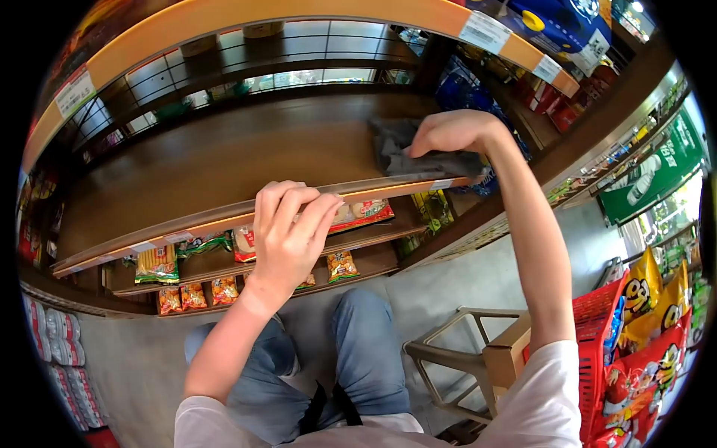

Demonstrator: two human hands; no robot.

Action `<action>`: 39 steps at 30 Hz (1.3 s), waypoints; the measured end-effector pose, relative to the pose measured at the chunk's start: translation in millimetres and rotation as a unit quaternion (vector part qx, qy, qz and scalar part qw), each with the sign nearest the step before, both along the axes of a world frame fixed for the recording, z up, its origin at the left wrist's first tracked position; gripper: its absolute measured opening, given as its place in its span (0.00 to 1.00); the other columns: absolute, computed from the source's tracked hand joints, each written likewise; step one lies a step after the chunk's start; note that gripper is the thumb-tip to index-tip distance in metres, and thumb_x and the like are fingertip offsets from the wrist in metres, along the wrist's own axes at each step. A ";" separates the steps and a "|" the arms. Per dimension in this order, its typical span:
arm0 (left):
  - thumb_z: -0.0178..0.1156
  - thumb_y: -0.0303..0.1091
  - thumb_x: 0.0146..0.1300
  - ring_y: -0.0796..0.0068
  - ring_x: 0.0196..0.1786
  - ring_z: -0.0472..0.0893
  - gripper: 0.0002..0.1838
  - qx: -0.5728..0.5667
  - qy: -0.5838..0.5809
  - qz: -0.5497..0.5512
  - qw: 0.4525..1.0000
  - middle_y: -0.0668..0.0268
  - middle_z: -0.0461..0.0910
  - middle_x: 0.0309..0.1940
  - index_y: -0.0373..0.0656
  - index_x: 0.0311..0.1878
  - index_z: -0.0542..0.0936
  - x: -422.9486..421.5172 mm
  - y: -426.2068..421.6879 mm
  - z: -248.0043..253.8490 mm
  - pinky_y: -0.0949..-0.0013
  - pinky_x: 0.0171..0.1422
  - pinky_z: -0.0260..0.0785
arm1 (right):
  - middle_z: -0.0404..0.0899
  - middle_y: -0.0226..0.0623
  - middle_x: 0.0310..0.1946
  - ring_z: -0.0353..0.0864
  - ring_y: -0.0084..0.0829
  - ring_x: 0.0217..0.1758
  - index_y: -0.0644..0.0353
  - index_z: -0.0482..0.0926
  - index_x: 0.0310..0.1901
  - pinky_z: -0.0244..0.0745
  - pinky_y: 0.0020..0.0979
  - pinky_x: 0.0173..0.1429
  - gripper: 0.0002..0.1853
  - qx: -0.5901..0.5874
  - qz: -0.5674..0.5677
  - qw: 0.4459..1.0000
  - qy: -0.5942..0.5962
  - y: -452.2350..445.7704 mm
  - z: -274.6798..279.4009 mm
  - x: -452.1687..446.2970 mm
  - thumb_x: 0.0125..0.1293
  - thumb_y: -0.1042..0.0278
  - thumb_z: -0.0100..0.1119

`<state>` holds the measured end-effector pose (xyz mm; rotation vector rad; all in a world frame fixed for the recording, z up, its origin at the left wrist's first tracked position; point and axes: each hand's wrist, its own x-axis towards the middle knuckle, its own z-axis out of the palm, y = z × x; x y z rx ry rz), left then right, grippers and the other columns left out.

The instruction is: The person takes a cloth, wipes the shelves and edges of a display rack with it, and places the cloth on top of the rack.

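A brown shelf board (224, 149) spans the view in front of me. On its right end lies a dark grey cloth (396, 145), bunched up, with my right hand (455, 134) closed on it and pressing it to the board. My left hand (287, 231) rests on the shelf's front edge near the middle, its fingers bent over the lip and its palm in front of the lower shelf. Price labels are set along that edge.
Snack packs (157, 265) fill parts of the lower shelves. A beige stool (448, 351) with a cardboard box (506, 351) stands at the lower right, beside a red basket (590, 358) of snack bags. Overhead runs an orange shelf edge (224, 26).
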<state>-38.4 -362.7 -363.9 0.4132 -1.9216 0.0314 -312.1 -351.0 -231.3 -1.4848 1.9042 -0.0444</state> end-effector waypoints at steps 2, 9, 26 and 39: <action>0.76 0.23 0.49 0.61 0.45 0.76 0.11 0.007 0.010 0.014 1.000 0.67 0.78 0.35 0.45 0.36 0.86 -2.0 2.2 -0.5 0.59 0.50 0.73 | 0.88 0.37 0.35 0.84 0.26 0.38 0.63 0.89 0.42 0.76 0.31 0.47 0.17 0.003 0.088 0.984 0.153 -6.6 4.4 21.7 0.67 0.56 0.62; 0.76 0.22 0.50 0.60 0.46 0.77 0.11 0.020 0.011 0.017 1.000 0.66 0.78 0.35 0.43 0.37 0.86 -4.6 5.4 1.9 0.59 0.50 0.72 | 0.89 0.42 0.42 0.85 0.36 0.47 0.63 0.87 0.49 0.75 0.34 0.56 0.27 -0.071 0.107 0.986 0.103 7.0 1.9 54.0 0.70 0.43 0.59; 0.75 0.24 0.51 0.61 0.44 0.77 0.09 0.044 0.016 0.015 0.999 0.66 0.78 0.34 0.43 0.36 0.85 -4.1 8.0 8.6 0.58 0.49 0.72 | 0.83 0.51 0.57 0.81 0.49 0.61 0.63 0.84 0.56 0.76 0.41 0.62 0.25 0.119 -0.012 0.929 0.351 15.5 16.7 -20.7 0.63 0.55 0.55; 0.71 0.24 0.52 0.59 0.46 0.77 0.09 0.062 -0.035 0.028 0.997 0.63 0.77 0.36 0.41 0.37 0.84 -6.9 15.0 12.4 0.56 0.53 0.71 | 0.85 0.59 0.47 0.85 0.54 0.52 0.73 0.85 0.46 0.77 0.47 0.59 0.26 -0.133 0.176 0.964 0.151 -56.3 -6.0 132.4 0.72 0.52 0.51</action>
